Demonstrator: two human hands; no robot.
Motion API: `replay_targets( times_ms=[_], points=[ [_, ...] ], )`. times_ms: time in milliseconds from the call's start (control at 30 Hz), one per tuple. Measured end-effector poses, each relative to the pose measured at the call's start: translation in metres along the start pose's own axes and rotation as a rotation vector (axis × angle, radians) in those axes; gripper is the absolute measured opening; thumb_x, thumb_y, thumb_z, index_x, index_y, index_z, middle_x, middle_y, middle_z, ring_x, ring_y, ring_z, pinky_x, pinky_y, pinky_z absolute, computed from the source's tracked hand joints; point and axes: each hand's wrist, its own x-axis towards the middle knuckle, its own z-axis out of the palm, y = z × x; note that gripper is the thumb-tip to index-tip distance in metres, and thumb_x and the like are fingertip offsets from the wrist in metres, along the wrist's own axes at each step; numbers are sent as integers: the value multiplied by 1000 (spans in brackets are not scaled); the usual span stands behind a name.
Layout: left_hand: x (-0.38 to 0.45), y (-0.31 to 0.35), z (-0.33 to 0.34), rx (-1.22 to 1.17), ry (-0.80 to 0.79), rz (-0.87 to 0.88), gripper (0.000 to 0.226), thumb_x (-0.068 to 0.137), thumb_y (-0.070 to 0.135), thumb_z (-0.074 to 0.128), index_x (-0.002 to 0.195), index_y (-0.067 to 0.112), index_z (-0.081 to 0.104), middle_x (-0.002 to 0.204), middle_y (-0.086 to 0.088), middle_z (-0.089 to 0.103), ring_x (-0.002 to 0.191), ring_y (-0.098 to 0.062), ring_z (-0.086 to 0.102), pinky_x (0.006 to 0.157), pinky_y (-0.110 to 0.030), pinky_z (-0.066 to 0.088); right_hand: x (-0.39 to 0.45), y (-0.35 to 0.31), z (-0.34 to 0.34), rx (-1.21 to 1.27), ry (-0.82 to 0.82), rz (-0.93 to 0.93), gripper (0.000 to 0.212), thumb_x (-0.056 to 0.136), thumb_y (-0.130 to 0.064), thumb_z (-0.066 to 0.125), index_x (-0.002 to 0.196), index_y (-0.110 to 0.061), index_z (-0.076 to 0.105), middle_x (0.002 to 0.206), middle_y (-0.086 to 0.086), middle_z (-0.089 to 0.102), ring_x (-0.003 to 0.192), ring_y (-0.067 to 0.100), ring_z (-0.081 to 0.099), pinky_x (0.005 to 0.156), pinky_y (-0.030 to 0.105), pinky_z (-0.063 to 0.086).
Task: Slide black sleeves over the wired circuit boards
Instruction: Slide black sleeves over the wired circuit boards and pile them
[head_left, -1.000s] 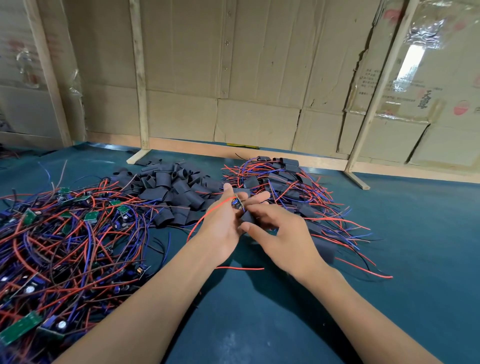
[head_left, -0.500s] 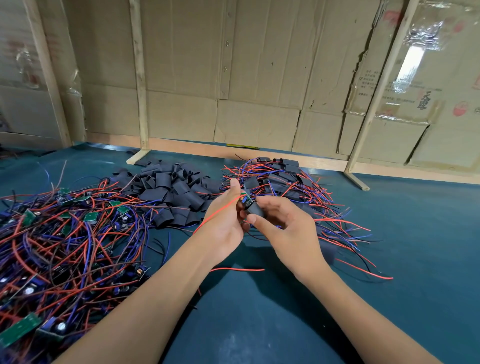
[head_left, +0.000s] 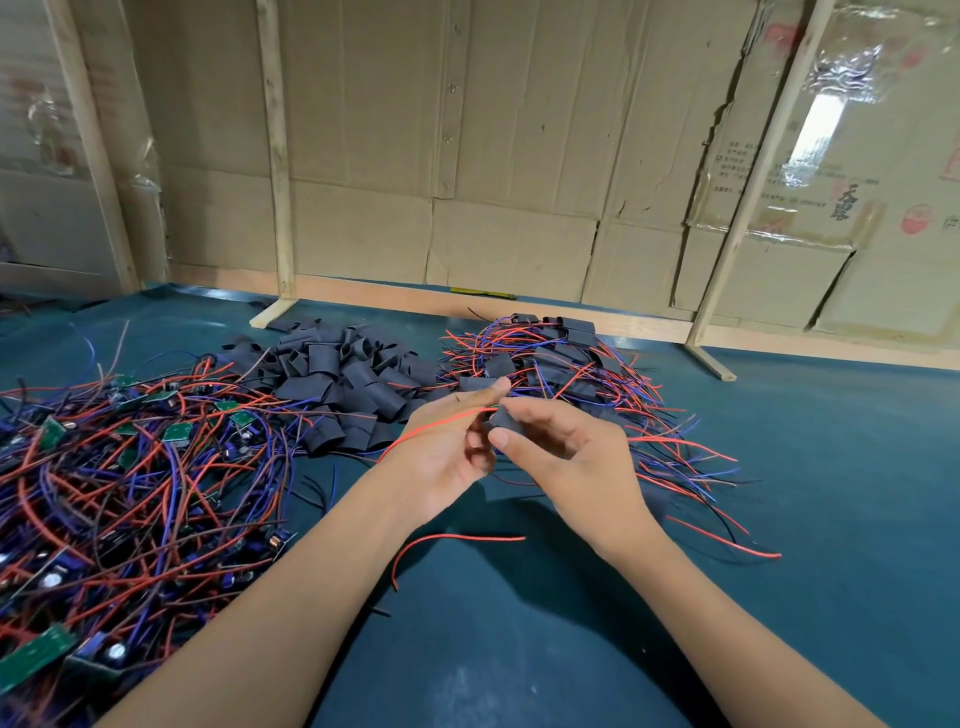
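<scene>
Our hands have risen together since a second ago: our right hand (head_left: 566, 457) pinches the black sleeve (head_left: 506, 418), our left hand (head_left: 447, 457) grips the wired board, now almost hidden inside it. The slide looks nearly finished.

The heap of loose black tube sleeves (head_left: 332, 384) lies mid-surface. Left of it spreads the tangle of bare green wired circuit boards (head_left: 119, 478); right of it, the pile of sleeved boards (head_left: 561, 358). Behind it stands the brown cardboard wall (head_left: 467, 156); in front of it, both hands meet.
</scene>
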Motion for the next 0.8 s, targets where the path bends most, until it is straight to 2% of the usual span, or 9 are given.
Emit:
replay_targets(
  times_ms=[133,200,300,367,433,500,600,733,800],
  points=[
    [0,-3,4,97,79,85,33,71,25,82,94,8,65,54,0,40,42,-10,35,45,-23,24,2,-2,-1,99,-4,43,29,86,-3,77,102,-27,76,98,-6,78,88,12,72,84,25,57],
    [2,-4,3,320,161,195,22,88,28,74,82,10,62,53,1,44,42,-11,35,45,-24,25,2,-3,-2,108,-1,59,28,86,-1,76,101,-25,76,96,-3,78,86,16,73,76,27,59],
    [4,-9,2,811,260,379,35,100,43,55,71,23,57,57,9,52,54,-12,46,55,-29,33,3,-5,-3,108,20,79,28,85,1,77,98,-23,75,92,0,77,69,13,69,59,25,56],
    [5,-15,1,900,297,426,38,103,43,45,72,25,56,67,8,61,65,-14,55,58,-28,40,8,-9,-10,10,31,30,31,85,-1,78,99,-28,73,91,-4,76,63,10,65,58,25,54],
    [7,-23,-3,1022,283,441,31,105,33,42,87,22,64,85,3,69,83,-16,61,71,-28,46,16,-12,-21,-188,64,-114,33,87,-9,78,102,-37,70,97,-9,76,75,8,68,70,28,56],
    [13,-32,-6,1325,217,475,28,105,23,39,107,17,66,107,-6,66,103,-25,57,91,-34,42,24,-14,-32,-311,168,-247,29,88,-20,75,108,-40,70,103,-13,74,89,9,70,83,24,54],
    [14,-41,-4,1668,149,459,30,104,25,37,123,19,60,120,-8,54,110,-30,47,94,-39,37,32,-5,-49,-489,307,-322,28,91,-18,71,115,-31,67,105,-12,72,97,3,66,89,15,46],
    [11,-45,-1,1793,166,501,29,105,34,36,124,21,53,121,-7,52,109,-30,45,89,-41,37,33,15,-63,-1015,118,70,39,92,-15,68,131,-20,62,137,4,62,129,27,52,107,42,36],
    [8,-48,0,1874,210,530,32,105,38,35,126,20,51,123,-6,50,110,-30,45,89,-42,37,32,8,-57,-987,144,149,51,93,-16,65,143,-18,53,152,6,47,141,27,39,113,45,29]
  ],
)
